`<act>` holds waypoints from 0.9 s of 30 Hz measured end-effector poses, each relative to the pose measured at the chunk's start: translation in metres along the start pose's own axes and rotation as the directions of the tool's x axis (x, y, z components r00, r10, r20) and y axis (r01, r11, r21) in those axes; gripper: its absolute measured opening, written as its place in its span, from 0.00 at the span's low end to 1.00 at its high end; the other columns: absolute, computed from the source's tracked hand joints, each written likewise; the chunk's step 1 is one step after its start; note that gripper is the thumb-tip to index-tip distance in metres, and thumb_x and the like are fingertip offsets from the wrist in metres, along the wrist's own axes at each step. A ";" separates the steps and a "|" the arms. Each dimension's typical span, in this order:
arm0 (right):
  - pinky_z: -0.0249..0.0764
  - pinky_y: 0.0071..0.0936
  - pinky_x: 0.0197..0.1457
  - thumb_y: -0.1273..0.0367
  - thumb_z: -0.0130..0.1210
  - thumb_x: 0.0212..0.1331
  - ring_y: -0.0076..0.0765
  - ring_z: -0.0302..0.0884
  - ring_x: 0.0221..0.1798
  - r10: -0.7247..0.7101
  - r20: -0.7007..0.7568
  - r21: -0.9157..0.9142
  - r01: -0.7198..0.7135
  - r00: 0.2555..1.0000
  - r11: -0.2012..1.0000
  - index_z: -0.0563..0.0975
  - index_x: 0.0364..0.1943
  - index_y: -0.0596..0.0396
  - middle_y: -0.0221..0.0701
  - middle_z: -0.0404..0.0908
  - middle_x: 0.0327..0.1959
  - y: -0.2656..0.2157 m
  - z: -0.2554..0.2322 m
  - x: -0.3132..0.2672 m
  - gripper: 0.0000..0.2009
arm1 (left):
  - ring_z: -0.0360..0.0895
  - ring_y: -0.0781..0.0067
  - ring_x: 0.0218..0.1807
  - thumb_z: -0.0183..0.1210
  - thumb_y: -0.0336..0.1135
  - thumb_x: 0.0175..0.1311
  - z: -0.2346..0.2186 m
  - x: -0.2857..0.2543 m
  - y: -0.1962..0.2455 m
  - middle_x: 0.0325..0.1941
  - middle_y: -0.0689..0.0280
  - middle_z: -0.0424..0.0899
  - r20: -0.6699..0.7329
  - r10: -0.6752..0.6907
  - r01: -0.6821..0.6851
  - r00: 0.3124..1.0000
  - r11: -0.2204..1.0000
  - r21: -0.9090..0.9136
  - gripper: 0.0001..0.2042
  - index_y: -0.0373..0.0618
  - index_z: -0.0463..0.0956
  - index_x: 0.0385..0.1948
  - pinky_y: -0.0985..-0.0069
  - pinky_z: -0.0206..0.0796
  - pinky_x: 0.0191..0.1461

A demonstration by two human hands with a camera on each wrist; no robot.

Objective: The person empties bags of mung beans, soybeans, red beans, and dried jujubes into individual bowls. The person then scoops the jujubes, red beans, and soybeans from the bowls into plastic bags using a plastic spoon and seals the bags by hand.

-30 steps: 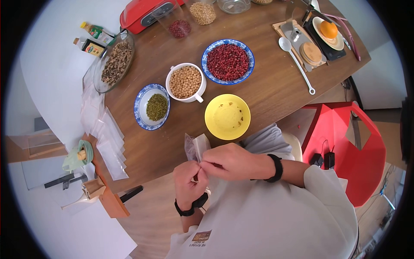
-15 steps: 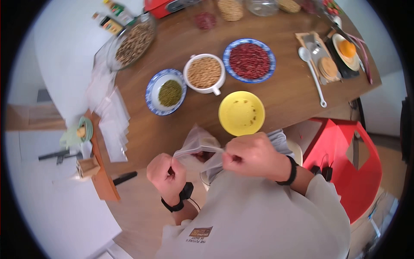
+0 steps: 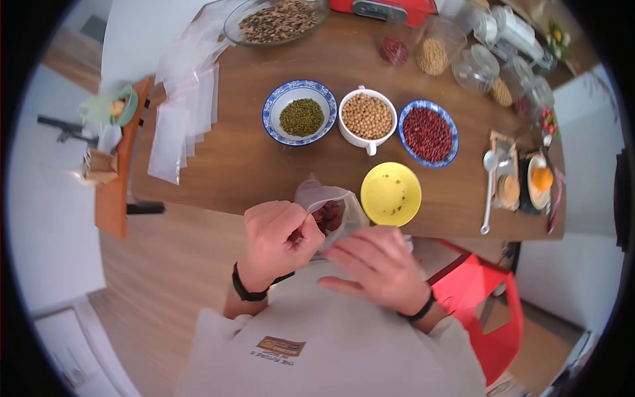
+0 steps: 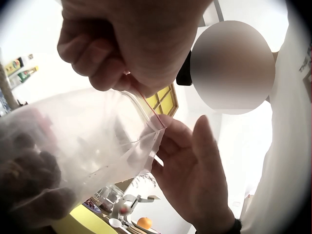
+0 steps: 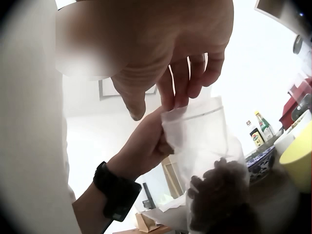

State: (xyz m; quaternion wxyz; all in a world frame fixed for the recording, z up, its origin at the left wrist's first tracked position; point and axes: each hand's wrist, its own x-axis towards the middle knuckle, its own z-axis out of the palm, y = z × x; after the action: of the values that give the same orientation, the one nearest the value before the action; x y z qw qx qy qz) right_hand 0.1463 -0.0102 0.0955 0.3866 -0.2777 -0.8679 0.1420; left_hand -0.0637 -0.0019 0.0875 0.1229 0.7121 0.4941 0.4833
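A clear zip bag point(image 3: 354, 210) stands with its mouth spread at the table's front edge. Dark reddish-brown lumps point(image 4: 36, 175) fill its lower part. My left hand point(image 3: 281, 235) pinches one side of the rim, its fingers curled, near the red zip line in the left wrist view. On the opposite side, my right hand point(image 3: 380, 268) is spread, thumb apart and fingers mostly straight. Its fingertips point(image 5: 181, 95) are right at the bag's rim. Just right of the bag sits a yellow bowl point(image 3: 380, 198) with a few small bits inside.
Behind stand a blue-and-white bowl point(image 3: 274, 109) of green beans, a white pot point(image 3: 360, 135) of chickpeas and another patterned bowl point(image 3: 450, 149) of red beans. Flat empty bags point(image 3: 169, 149) lie left. A white spoon point(image 3: 488, 192) lies right, with several jars point(image 3: 476, 69) farther back.
The bag's mouth went from gathered between both hands to spread wide, showing its contents. My right hand has let go its grip and straightened its fingers. The head view has swung left.
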 end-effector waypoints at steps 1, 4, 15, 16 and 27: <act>0.74 0.34 0.45 0.62 0.78 0.46 0.32 0.80 0.46 0.009 0.058 -0.011 -0.009 0.998 1.000 0.84 0.45 0.51 0.25 0.83 0.40 -0.002 0.004 -0.001 0.21 | 0.63 0.62 0.15 0.60 0.20 0.49 0.000 0.000 -0.001 0.14 0.63 0.63 0.010 0.031 -0.031 0.999 0.999 0.010 0.11 0.42 0.65 0.16 0.68 0.53 0.20; 0.69 0.31 0.48 0.64 0.76 0.48 0.30 0.79 0.43 -0.022 0.119 -0.042 0.027 0.993 0.999 0.85 0.46 0.50 0.23 0.82 0.38 -0.001 0.010 -0.003 0.20 | 0.65 0.64 0.14 0.62 0.20 0.45 0.005 -0.003 -0.004 0.13 0.65 0.65 -0.029 0.051 -0.051 0.998 0.999 0.019 0.11 0.44 0.66 0.15 0.69 0.58 0.19; 0.62 0.29 0.43 0.67 0.76 0.48 0.25 0.70 0.30 0.026 0.232 -0.205 0.022 0.972 0.979 0.86 0.39 0.47 0.18 0.70 0.23 -0.016 0.012 0.015 0.13 | 0.66 0.62 0.15 0.65 0.24 0.46 -0.006 -0.017 -0.007 0.12 0.66 0.67 -0.075 -0.063 0.058 0.995 0.996 -0.069 0.13 0.47 0.66 0.15 0.69 0.59 0.19; 0.62 0.29 0.43 0.67 0.76 0.48 0.25 0.70 0.30 0.021 0.243 -0.200 0.029 0.970 0.979 0.86 0.39 0.47 0.18 0.70 0.23 -0.016 0.014 0.014 0.13 | 0.67 0.62 0.15 0.65 0.24 0.47 -0.005 -0.017 -0.006 0.13 0.67 0.67 -0.079 -0.053 0.046 0.995 0.996 -0.083 0.13 0.48 0.66 0.16 0.69 0.60 0.20; 0.62 0.33 0.41 0.71 0.76 0.35 0.28 0.72 0.27 -0.030 0.108 -0.191 0.050 0.994 0.980 0.85 0.24 0.48 0.20 0.75 0.21 -0.012 -0.001 0.017 0.10 | 0.72 0.62 0.22 0.68 0.29 0.57 -0.018 -0.029 -0.020 0.23 0.64 0.74 0.065 -0.111 0.128 0.992 0.910 -0.393 0.09 0.44 0.74 0.28 0.70 0.65 0.26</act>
State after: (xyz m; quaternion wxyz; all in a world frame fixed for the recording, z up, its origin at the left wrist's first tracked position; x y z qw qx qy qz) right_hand 0.1336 -0.0095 0.1118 0.3147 -0.2888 -0.9020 0.0635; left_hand -0.0913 -0.0216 0.0668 0.3042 0.6509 0.4257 0.5501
